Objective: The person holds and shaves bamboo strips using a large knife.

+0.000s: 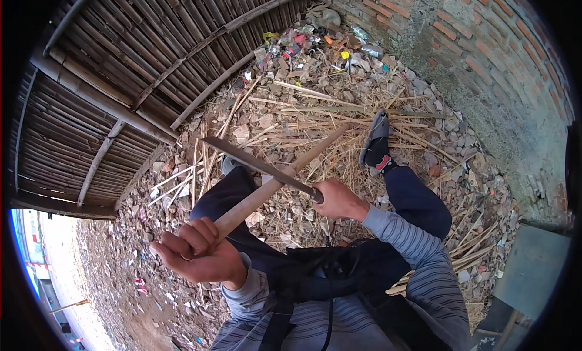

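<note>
My left hand (pixel 200 251) is closed round the near end of a long pale bamboo pole (pixel 245 207), which slants away to the far right over the ground between my legs. In my right hand (pixel 341 200) is the handle of a machete (pixel 257 164). Its dark, long blade points to the far left and crosses over the bamboo pole, seemingly against its upper side. The pole's far end reaches down near my right foot in a grey sandal (pixel 377 136).
Split bamboo strips (pixel 321 96) and shavings lie over stony ground ahead. Rubbish (pixel 339 51) is heaped in the far corner. A bamboo wall (pixel 151 42) stands at the left, a brick wall (pixel 485 66) at the right. A grey-green panel (pixel 533 269) is at the right edge.
</note>
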